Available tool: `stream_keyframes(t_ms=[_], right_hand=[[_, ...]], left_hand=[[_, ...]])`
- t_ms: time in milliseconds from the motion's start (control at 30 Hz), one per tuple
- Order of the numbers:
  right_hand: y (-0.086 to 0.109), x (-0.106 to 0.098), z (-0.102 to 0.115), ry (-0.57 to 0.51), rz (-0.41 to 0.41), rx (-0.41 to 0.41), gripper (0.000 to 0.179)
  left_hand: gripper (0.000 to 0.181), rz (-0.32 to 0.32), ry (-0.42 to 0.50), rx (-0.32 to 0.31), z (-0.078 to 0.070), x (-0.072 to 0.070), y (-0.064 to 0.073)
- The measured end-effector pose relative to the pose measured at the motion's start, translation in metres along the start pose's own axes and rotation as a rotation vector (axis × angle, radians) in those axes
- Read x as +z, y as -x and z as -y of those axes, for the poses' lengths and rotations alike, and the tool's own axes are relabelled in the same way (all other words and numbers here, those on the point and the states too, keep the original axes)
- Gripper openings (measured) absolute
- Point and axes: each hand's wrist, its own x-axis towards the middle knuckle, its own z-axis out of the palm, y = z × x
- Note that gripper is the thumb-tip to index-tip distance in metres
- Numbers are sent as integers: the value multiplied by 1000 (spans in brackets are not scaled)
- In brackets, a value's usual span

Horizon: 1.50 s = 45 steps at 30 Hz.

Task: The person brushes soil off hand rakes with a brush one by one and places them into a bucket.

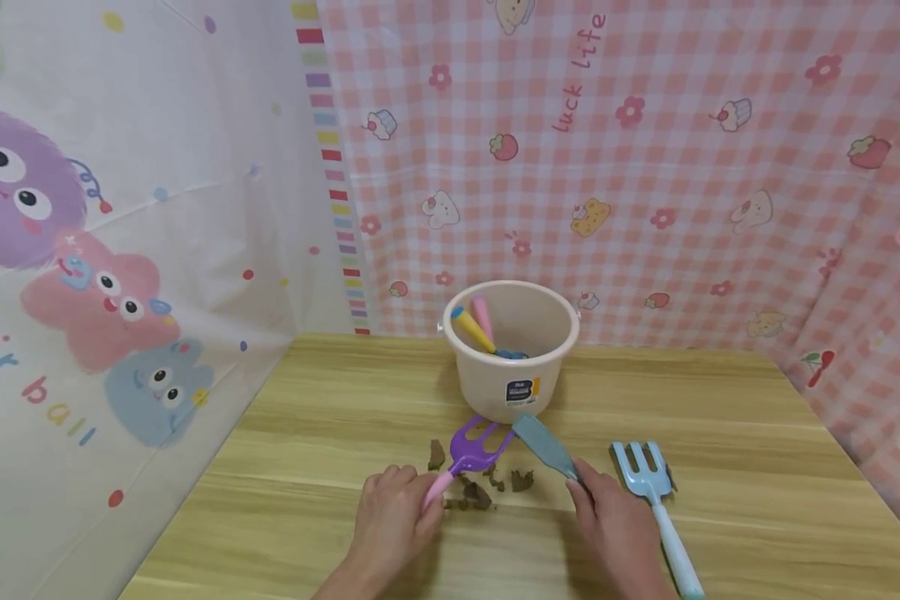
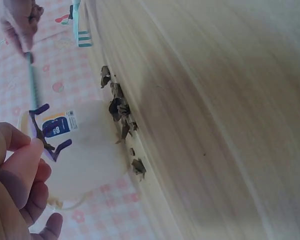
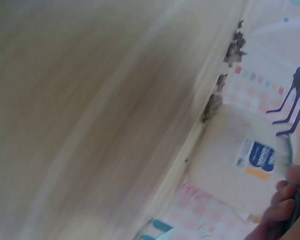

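Observation:
My left hand [image 1: 393, 512] grips the pink handle of a purple toy garden fork [image 1: 474, 450], its tines pointing away toward the bucket. In my right hand [image 1: 618, 525] is a flat teal spatula-like tool [image 1: 546, 446], its blade tip close to the fork's tines. The left wrist view shows the fork [image 2: 40, 135] raised above the tabletop. Beneath the fork lie several brown crumpled scraps [image 1: 476, 495], scattered on the wooden table [image 1: 330, 400]. Just behind the tools stands a cream bucket [image 1: 487, 387] with a dark label.
Inside the bucket lean a yellow-handled tool [image 1: 474, 329] and a pink-handled one [image 1: 483, 315]. A light blue toy fork [image 1: 648, 475] lies right of my right hand, with a dark scrap by its tines. Printed cloths [image 1: 645, 167] hang behind and at both sides.

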Motion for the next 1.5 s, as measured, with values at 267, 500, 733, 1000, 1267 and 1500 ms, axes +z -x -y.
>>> stream_keyframes(t_ms=[267,500,733,1000,1267,1500], right_hand=[[6,5,26,-46,-58,-291,34],[9,8,29,104,7,-285,33],[7,8,19,127,-23,-254,32],[8,11,13,56,-45,-246,33],[12,13,20,79,2,-297,34],[9,12,12,40,1,-177,32]], left_hand=[[3,0,42,-26,-1,3,-4],[10,33,72,-34,-3,2,-5],[15,53,66,-50,-2,3,-4],[21,93,52,-59,-3,3,-3],[24,103,50,-62,-5,1,-7],[23,115,68,-81,-4,0,-4]])
